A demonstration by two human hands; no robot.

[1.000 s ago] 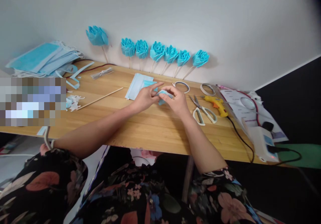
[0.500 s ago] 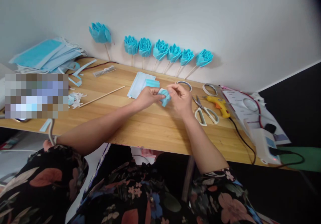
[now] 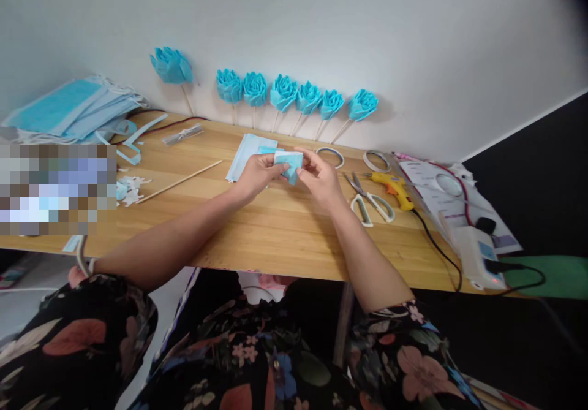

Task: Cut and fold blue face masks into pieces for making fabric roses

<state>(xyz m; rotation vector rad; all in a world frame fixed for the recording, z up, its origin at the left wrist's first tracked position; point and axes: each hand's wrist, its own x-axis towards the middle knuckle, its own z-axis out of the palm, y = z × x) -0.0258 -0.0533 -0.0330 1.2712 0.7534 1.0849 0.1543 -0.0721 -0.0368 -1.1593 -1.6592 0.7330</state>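
Note:
Between both hands, over the wooden table, is a small piece of light blue mask fabric. My left hand pinches its left side with thumb and fingers. At its right side, my right hand grips it the same way. Just behind the left hand lie pale blue face masks, partly covered by a brighter blue strip. To the right of my right hand, white-handled scissors lie with their blades slightly apart.
Several blue fabric flowers on sticks lean against the wall. A yellow glue gun, tape rolls and a power strip are on the right. Left are stacked masks, scraps and a thin stick.
The blue fabric piece looks crumpled earlier and is now spread flatter between my hands. My right hand's fingers have closed onto its right side. The view has shifted slightly.

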